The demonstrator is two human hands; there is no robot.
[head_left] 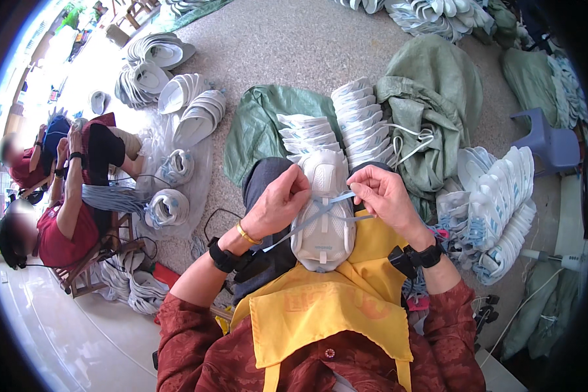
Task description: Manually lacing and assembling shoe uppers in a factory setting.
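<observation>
A white shoe upper (323, 244) lies over my lap, its rounded end pointing toward me. A flat grey-blue shoelace (300, 227) crosses over its middle, with one loose end hanging down to the left. My right hand (383, 199) pinches the shoelace between thumb and forefinger at the right edge of the upper. At the left edge, my left hand (282, 201) has thumb and fingers pressed together on the lace, and the exact grip is partly hidden. A yellow apron (330, 320) covers my front, below the upper.
Stacked white uppers (359, 121) stand just ahead on green sheeting (255, 117). More uppers (503, 196) are piled at right near a purple-grey stool (549, 144). At left, two people sit beside a bundle of grey laces (114, 198). A green sack (431, 85) slumps ahead right.
</observation>
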